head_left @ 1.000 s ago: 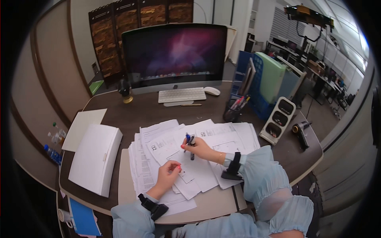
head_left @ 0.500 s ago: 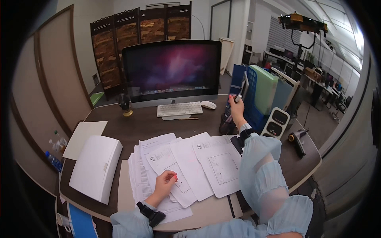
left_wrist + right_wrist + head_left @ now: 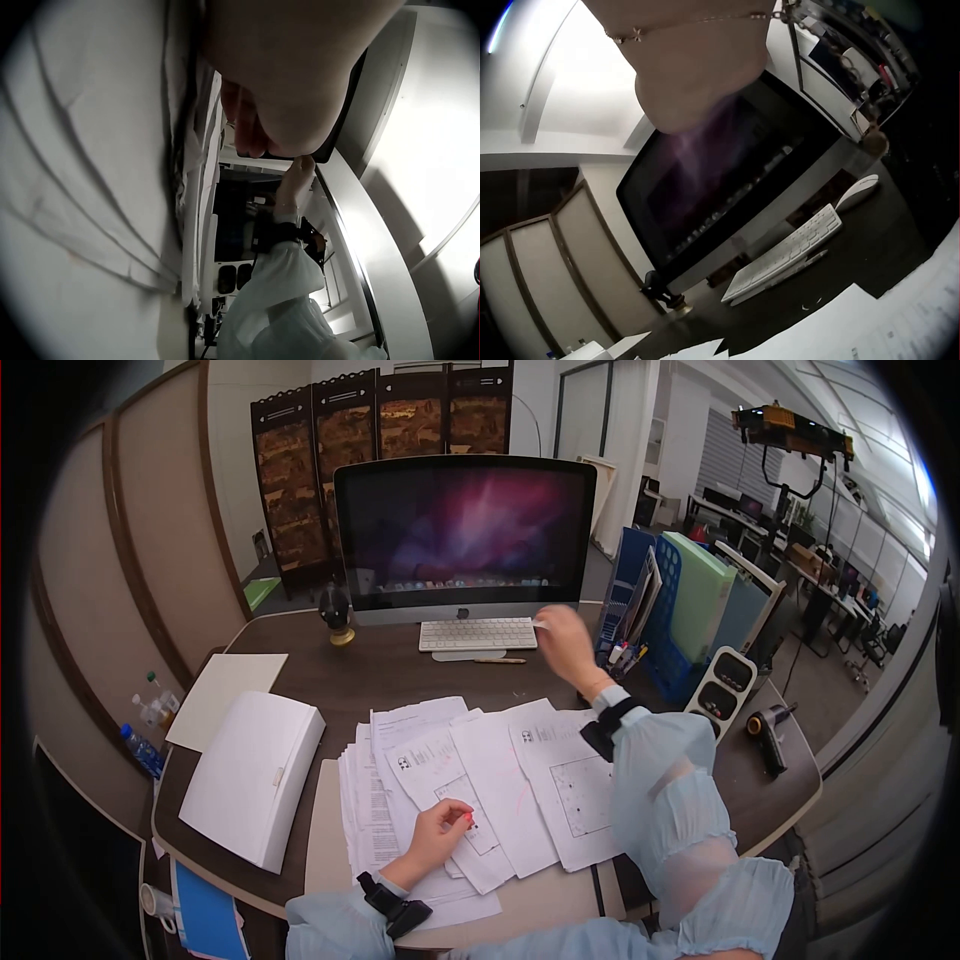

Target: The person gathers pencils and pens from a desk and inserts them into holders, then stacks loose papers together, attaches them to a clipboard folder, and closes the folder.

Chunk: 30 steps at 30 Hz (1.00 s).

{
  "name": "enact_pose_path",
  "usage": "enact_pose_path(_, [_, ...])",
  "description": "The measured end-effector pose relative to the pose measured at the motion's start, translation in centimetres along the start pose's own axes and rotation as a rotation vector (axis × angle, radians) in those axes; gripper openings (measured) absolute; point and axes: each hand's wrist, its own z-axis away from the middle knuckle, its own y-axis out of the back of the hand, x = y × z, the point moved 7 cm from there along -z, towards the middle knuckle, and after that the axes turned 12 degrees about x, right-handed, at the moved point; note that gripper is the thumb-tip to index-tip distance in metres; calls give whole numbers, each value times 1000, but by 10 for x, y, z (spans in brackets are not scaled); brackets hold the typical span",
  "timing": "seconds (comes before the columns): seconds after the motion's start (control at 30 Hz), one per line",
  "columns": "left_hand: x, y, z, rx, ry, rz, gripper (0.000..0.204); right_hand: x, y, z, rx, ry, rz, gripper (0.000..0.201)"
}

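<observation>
Over the papers (image 3: 515, 820) rests my left hand (image 3: 440, 832), its fingers loosely bent and its pink-nailed thumb and forefinger close together, with nothing seen in them. My right hand (image 3: 566, 645) is raised past the papers, at the right end of the white keyboard (image 3: 478, 633), and overlaps the white mouse (image 3: 857, 193) in the head view. Its fingers are hidden behind the back of the hand, so I cannot tell what they do. The right wrist view shows the mouse lying free on the desk. Just right of this hand, pens stand in a dark pen cup (image 3: 617, 660).
A monitor (image 3: 465, 530) stands behind the keyboard, with a pen (image 3: 500, 661) lying in front. Blue file holders (image 3: 672, 630) and a white three-slot holder (image 3: 722, 690) line the right side. A white box (image 3: 250, 780) sits at left; a dark handheld device (image 3: 770, 738) lies far right.
My right hand went from the papers, holding pens, up to the pen cup, then left towards the mouse; the pens no longer show in it. My left hand stays on the papers.
</observation>
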Motion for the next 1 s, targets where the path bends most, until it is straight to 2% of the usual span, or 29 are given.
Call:
enact_pose_path(0.03, [4,-1,0,-3,4,6,11,-1,-35,16,-209,-5,-45,15])
enact_pose_path(0.1, [4,1,2,6,12,6,11,-3,-85,51,-388,99,113,13])
enact_pose_path(0.13, [5,0,2,-1,0,-9,12,10,-112,72,-533,55,199,15])
enact_pose_path(0.2, [6,3,-1,19,-23,-31,12,29,-136,97,-475,31,351,17])
enact_pose_path(0.27, [6,2,0,0,-15,-22,13,45,-154,110,-674,-137,438,21])
enact_pose_path(0.3, [8,4,-1,15,-18,-28,13,50,-160,115,-724,-144,487,20])
enact_pose_path(0.37, [9,0,1,-36,-9,-63,13,54,-166,116,-692,-141,526,17])
enact_pose_path(0.5, [8,0,1,-23,0,-70,14,62,-173,118,-649,-102,559,17])
enact_pose_path(0.6, [12,1,0,-11,-33,-67,13,57,-176,118,-639,2,506,19])
enact_pose_path(0.67, [12,2,0,-12,-24,-72,12,41,-154,103,-572,-37,370,14])
enact_pose_path(0.73, [13,2,1,22,-22,-44,10,17,-120,86,-580,-11,264,8])
enact_pose_path(0.77, [10,-1,3,-17,-11,-33,10,0,-90,74,-543,10,168,7])
enact_pose_path(0.83, [5,2,1,27,7,-6,9,-23,-29,61,-480,16,42,8])
enact_pose_path(0.9, [3,1,2,16,15,20,9,-45,49,54,-329,-14,-185,8])
enact_pose_path(1.0, [2,2,0,36,10,45,8,-33,149,77,-169,-191,-129,10])
